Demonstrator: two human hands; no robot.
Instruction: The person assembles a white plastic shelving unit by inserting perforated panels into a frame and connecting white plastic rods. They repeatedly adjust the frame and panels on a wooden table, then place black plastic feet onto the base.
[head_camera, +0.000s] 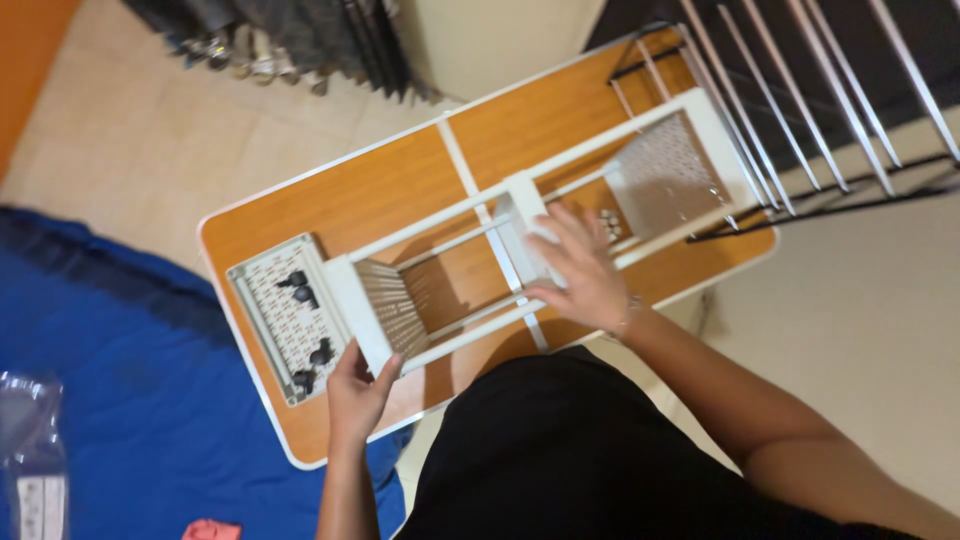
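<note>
1. You have one view, worn on your head, looking steeply down from close above.
2. The orange wooden folding table (380, 190) runs from 8 to 2 o'clock.

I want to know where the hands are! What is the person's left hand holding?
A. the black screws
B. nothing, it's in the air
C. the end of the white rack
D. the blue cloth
C: the left hand grips the near end panel of the white rack lying on the table, while the right hand rests on the rack's middle bracket.
</note>
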